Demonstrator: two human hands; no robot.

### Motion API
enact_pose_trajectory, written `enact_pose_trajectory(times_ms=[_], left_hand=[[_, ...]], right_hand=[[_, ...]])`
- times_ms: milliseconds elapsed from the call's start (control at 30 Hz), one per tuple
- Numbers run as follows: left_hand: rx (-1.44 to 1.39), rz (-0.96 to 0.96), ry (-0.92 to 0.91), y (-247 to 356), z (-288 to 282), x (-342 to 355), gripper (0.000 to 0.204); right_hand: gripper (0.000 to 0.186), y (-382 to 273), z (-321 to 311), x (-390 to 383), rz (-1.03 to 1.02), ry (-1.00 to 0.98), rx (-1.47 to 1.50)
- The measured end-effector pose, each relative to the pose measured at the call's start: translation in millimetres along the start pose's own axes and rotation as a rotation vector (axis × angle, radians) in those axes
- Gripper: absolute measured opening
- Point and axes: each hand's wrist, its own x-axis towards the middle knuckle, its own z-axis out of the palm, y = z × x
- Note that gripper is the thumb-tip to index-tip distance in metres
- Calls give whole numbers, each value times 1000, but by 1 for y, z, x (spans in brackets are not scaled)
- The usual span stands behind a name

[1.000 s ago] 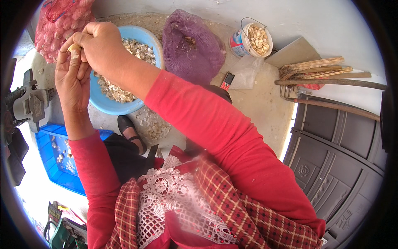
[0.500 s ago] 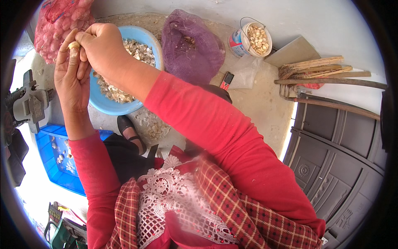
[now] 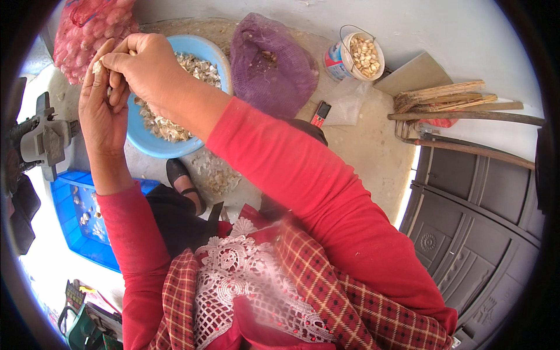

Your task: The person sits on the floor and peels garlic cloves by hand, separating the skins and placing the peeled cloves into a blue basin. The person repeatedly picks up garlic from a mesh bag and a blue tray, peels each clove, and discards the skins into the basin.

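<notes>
A small pale garlic clove [image 3: 97, 66] is held up at the fingertips, near the mesh sack of bulbs and just beyond the far left of the blue basin [image 3: 224, 63]. It is pinched by the left hand [image 3: 105, 108], and the thumb and bent fingers of the right hand [image 3: 149, 61] are closed on it from the other side; since most of it is covered, how much skin is left on it cannot be made out. Very little weight is to be expected, with a firm body, a slick surface and a thin, brittle skin, so it could be bruised or shot loose by a hard squeeze; it is best gripped lightly across its plump sides, near the base. Compared with half a second ago, less of the clove is shown, the rounded yellowish end having been replaced by a smaller whitish patch, and a pale bit [image 3: 109, 91] is now seen between the left fingers.
</notes>
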Motion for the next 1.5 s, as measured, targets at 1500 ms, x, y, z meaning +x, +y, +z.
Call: enact_pose_trajectory(times_ms=[1500], left_hand=[[-29,-24,196,-2,4,-11,31]], right_hand=[[13,-8,-2,-21,103,83,-202]])
